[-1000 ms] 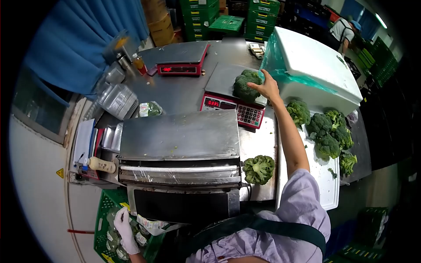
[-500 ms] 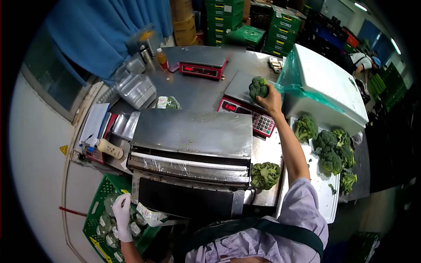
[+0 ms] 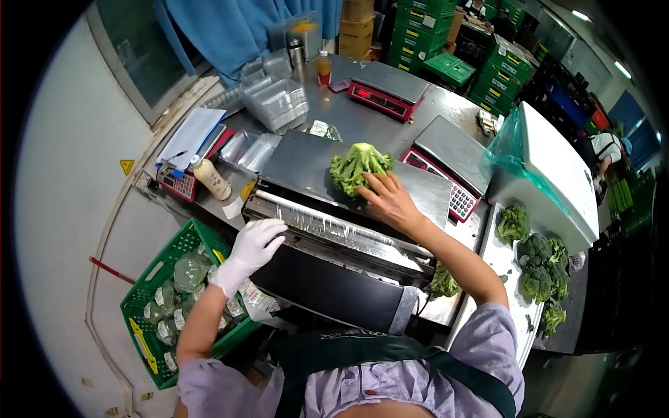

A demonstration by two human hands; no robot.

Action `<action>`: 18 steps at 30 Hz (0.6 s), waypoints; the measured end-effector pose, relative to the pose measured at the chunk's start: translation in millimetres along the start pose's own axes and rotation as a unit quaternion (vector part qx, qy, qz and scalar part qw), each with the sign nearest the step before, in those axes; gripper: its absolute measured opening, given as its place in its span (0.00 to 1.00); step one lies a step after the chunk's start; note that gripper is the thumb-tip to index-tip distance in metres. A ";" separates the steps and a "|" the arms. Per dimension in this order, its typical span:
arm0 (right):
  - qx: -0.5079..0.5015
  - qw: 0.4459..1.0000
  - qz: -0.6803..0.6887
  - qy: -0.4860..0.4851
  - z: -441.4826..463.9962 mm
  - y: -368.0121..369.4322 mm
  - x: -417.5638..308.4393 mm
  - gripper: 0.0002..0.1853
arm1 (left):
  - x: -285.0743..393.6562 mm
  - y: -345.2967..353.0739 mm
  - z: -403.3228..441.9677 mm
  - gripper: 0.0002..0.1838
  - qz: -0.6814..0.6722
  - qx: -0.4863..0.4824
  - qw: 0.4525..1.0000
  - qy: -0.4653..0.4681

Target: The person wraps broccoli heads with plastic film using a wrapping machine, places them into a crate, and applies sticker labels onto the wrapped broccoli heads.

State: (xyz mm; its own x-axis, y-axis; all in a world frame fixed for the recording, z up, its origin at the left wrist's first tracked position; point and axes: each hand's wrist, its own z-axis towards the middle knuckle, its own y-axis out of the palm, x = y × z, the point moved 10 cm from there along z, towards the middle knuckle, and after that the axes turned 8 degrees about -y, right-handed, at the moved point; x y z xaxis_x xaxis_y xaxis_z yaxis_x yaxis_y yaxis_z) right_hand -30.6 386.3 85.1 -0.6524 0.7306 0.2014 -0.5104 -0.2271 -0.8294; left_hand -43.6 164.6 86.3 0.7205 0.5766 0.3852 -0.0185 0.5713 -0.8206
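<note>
A head of broccoli rests stem up on the flat metal top of the film wrapping machine. My bare right hand has its fingers on the near right side of that head. In a white glove, my left hand hovers at the left end of the clear plastic film, fingers bent and thumb apart. No object shows in it. Partly hidden under my right forearm, another broccoli head sits beside the machine.
Red digital scales stand behind the machine. Several broccoli heads lie on a white tray at right, by a foam box. Below left, a green crate holds wrapped broccoli. Plastic trays are stacked at back.
My right hand has brought the broccoli from above the scale leftward onto the machine top, turned stem up. My left hand has risen from the crate to the film. The view has shifted.
</note>
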 end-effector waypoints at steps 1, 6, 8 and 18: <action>-0.004 0.999 0.041 0.024 1.0 -10.6 -0.9 0.28 | 3.3 9.8 4.0 0.11 0.021 -0.038 0.997 0.056; -0.101 0.992 0.059 -0.050 -26.2 -30.7 -35.6 0.18 | 4.7 52.7 23.4 0.15 0.129 -0.151 0.949 0.244; -0.183 0.975 0.026 -0.124 -34.2 -22.9 -63.0 0.13 | 2.4 62.2 28.1 0.14 0.113 -0.144 0.934 0.308; -0.173 0.978 0.106 -0.043 -68.5 5.4 -56.4 0.08 | -9.9 68.2 37.6 0.18 0.102 -0.226 0.923 0.293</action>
State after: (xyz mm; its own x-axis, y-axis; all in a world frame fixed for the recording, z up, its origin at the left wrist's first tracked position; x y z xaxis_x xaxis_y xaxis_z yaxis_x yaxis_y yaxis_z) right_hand 41.8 388.0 33.5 -0.7754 0.6304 0.0364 -0.1481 -0.1255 -0.9810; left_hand -78.1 219.8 42.4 0.9878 0.1547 0.0177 0.0009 0.1077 -0.9942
